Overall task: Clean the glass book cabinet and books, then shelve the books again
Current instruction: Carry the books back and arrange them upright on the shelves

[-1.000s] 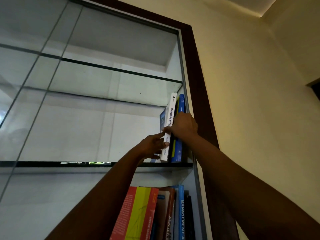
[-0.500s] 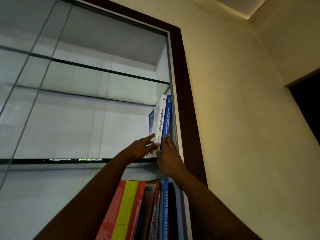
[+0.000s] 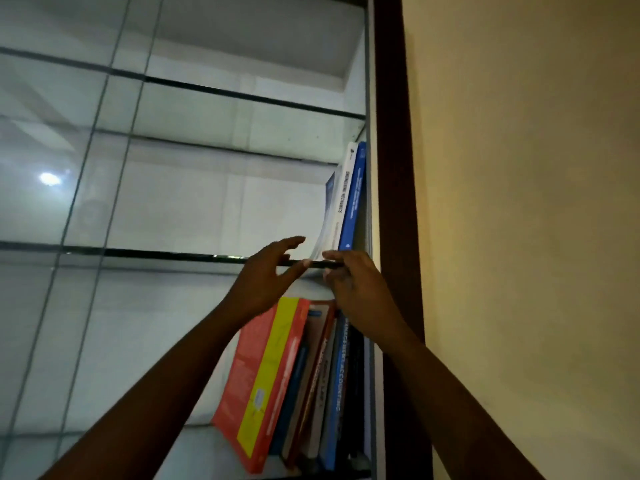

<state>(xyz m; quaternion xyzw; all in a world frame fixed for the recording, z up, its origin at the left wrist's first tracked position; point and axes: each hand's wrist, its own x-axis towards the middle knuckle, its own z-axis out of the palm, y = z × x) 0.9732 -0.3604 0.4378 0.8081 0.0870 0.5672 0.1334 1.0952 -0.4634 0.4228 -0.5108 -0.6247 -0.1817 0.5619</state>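
A white-spined book [image 3: 341, 202] and a blue book [image 3: 354, 199] stand upright at the right end of a glass shelf [image 3: 138, 252], against the cabinet's right side. My left hand [image 3: 266, 282] is raised just below and left of them, fingers spread and holding nothing. My right hand [image 3: 356, 289] hangs in front of the shelf edge below the books with its fingers loosely bent, and holds nothing. On the shelf beneath, several books lean, among them a red and yellow book [image 3: 266, 379] and a blue accounting book [image 3: 337, 393].
The glass cabinet has a dark brown frame [image 3: 393, 168] on its right and a beige wall [image 3: 519, 202] beyond it. Upper glass shelves [image 3: 242, 95] hold nothing. A glass pane with grid lines [image 3: 86, 168] reflects a light at the left.
Both hands have come away from the two upper books and dropped to shelf-edge level. The view has tilted down, showing more of the lower shelf's books.
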